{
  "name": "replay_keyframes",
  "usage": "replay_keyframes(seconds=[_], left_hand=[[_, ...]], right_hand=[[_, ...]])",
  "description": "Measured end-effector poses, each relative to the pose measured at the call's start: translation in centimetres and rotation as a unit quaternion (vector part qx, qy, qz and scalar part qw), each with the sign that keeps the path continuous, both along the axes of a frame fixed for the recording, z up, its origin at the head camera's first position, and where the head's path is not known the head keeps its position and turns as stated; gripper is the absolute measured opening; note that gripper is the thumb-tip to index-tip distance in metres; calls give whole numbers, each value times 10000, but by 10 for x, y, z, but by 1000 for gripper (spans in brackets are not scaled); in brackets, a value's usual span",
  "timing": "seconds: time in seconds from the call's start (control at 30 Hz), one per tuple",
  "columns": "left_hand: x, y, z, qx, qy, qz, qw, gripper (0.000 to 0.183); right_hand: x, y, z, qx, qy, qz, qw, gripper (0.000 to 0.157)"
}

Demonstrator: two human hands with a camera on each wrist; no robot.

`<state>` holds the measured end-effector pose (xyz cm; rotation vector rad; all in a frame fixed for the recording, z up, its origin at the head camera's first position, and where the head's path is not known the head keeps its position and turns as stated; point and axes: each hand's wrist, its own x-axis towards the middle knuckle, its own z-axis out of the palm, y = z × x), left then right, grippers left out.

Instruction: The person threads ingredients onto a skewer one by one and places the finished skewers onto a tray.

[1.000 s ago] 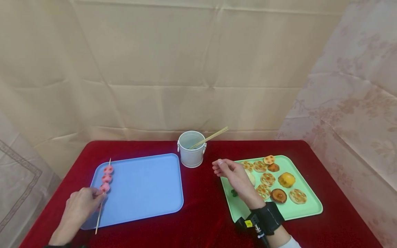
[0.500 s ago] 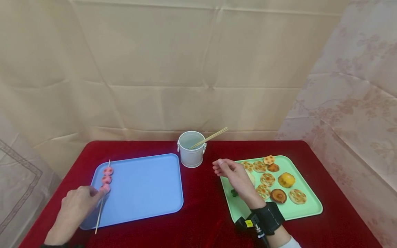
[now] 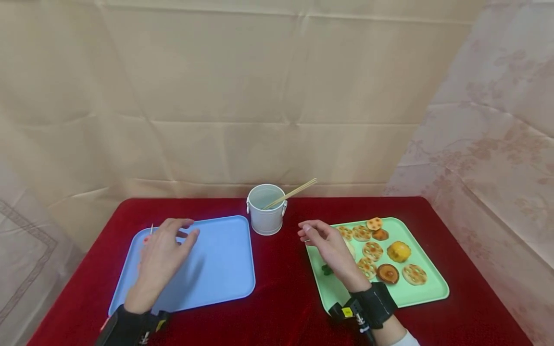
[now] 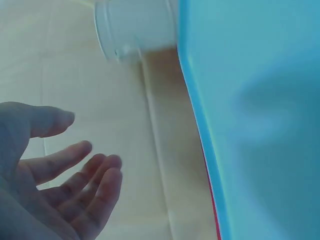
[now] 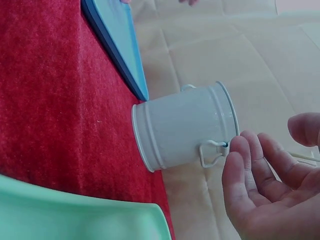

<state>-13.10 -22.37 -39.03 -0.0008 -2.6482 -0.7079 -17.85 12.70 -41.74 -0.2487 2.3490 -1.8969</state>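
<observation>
My left hand [image 3: 162, 254] is raised over the blue tray [image 3: 220, 259], thumb apart from the loosely bent fingers. In the left wrist view nothing lies in that hand [image 4: 65, 175]. Behind it, a skewer [image 3: 151, 229] of pink pieces lies at the tray's left side. Only its tip and a bit of one pink piece [image 3: 146, 239] show. My right hand [image 3: 331, 250] hovers at the left edge of the green tray [image 3: 298, 298], fingers loosely curved and holding nothing in the right wrist view. That tray bears lotus root slices [image 3: 373, 251], a mushroom cap [image 3: 388, 273] and a yellow corn-like piece [image 3: 399, 251].
Between the trays, towards the back, a white bucket [image 3: 266, 221] holds several thin wooden sticks [image 3: 294, 191] leaning right. Red cloth [image 3: 277, 307] covers the table. A beige curtain [image 3: 216, 120] hangs right behind it. Something dark green [image 3: 326, 270] lies near my right wrist.
My left hand has let go of the skewer, leaving it on the blue tray, and has lifted and moved right and away from me. The right hand stays in place.
</observation>
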Motion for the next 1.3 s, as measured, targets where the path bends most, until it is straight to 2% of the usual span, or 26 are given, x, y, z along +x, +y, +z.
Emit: replay_keyframes(seconds=[0.23, 0.37, 0.47, 0.57, 0.67, 0.73, 0.87, 1.03, 1.17, 1.3], left_hand=[[-13, 44, -10, 676, -37, -342, 9971, 37], [-17, 58, -16, 855, -162, -388, 9954, 36], [-18, 65, -20, 976, -243, -402, 9941, 34], [-19, 70, -25, 1104, -303, -416, 9926, 32], [-20, 74, -28, 1217, -370, -417, 9910, 31], [-20, 76, -30, 1282, -407, -419, 9900, 30], [-19, 78, -32, 1374, -438, -403, 9887, 29], [-18, 79, -35, 1446, -419, -396, 9878, 26], [-18, 78, -37, 1469, -432, -378, 9875, 26], [-17, 79, -36, 1456, -496, -335, 9875, 27]], right_hand=[[-2, 5, 6, 395, 343, -160, 9985, 44], [-9, 11, 19, 1000, 986, -360, 9894, 41], [-17, 13, 33, 1502, 1583, -622, 9739, 39], [-26, 13, 47, 1926, 2173, -871, 9529, 37], [-34, 10, 60, 2246, 2644, -1017, 9324, 35], [-39, 8, 67, 2368, 2863, -1083, 9221, 34], [-49, 3, 77, 2576, 3055, -1202, 9088, 32], [-60, -1, 81, 2825, 3204, -1260, 8954, 25], [-65, -3, 82, 2868, 3270, -1222, 8921, 19], [-66, -5, 84, 2853, 3171, -1192, 8966, 16]])
